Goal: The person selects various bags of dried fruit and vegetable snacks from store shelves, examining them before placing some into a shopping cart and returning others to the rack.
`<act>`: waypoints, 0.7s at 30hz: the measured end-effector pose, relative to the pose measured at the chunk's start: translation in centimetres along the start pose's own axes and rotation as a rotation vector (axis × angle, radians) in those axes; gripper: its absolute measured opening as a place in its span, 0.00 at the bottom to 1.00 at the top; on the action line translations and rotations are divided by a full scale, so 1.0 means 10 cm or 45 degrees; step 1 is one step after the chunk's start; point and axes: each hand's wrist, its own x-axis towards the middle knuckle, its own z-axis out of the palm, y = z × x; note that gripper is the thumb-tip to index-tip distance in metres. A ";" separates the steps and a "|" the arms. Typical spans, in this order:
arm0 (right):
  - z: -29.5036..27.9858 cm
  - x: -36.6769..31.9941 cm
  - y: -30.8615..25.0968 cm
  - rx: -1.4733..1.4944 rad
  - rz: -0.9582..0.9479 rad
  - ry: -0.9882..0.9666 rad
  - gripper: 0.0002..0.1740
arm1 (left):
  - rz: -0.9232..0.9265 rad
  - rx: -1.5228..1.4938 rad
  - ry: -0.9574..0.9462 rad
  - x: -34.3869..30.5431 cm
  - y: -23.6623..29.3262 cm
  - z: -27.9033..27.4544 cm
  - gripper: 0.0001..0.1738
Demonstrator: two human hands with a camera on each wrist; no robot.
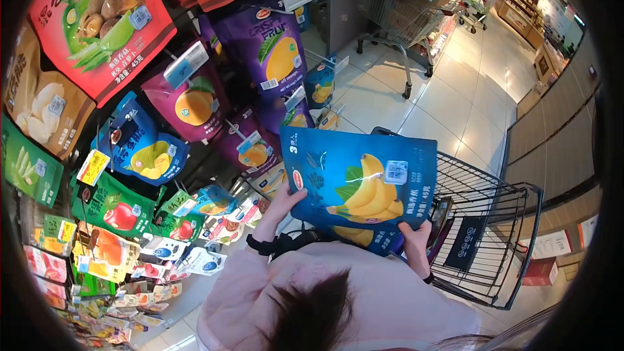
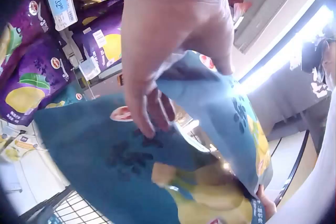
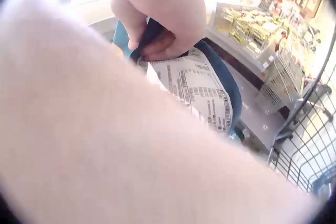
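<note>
A blue banana snack bag [image 1: 361, 175] is stretched between both hands, its front facing up. The left hand [image 1: 286, 199] pinches its left edge, thumb on the front and fingers behind. At its lower right corner, the right hand [image 1: 416, 240] grips with the thumb over the front. Under it a second blue banana bag [image 1: 364, 237] shows partly. In the left wrist view, this second bag [image 2: 126, 150] spreads below the fingers of the left hand [image 2: 176, 35]. The right wrist view has the right hand [image 3: 163, 16] curled on a bag edge above a white printed panel [image 3: 194, 90].
A black wire shopping cart [image 1: 487, 240] stands at the right. Snack bags hang on pegs at the left, among them a red bag [image 1: 101, 23], a purple mango bag [image 1: 263, 52] and a blue bag [image 1: 143, 143]. Another cart [image 1: 403, 19] stands on the tiled floor ahead.
</note>
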 end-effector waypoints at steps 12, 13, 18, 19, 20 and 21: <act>0.02 0.56 0.18 -0.114 0.220 -0.281 0.10 | -0.402 0.174 -0.032 0.01 -0.49 -0.23 0.19; -0.02 0.59 0.22 -0.139 0.234 -0.300 0.11 | -0.403 0.192 -0.012 0.00 -0.47 -0.22 0.18; -0.10 0.82 0.42 -0.210 0.278 -0.402 0.15 | -0.285 0.158 0.106 -0.12 -0.22 0.05 0.16; -0.11 0.88 0.48 -0.214 0.223 -0.401 0.17 | -0.251 0.204 0.157 -0.16 -0.15 0.10 0.17; -0.10 0.93 0.56 -0.215 0.170 -0.403 0.19 | -0.220 0.253 0.211 -0.21 -0.08 0.15 0.17; -0.08 0.96 0.65 -0.216 0.119 -0.408 0.22 | -0.192 0.301 0.267 -0.25 -0.05 0.17 0.17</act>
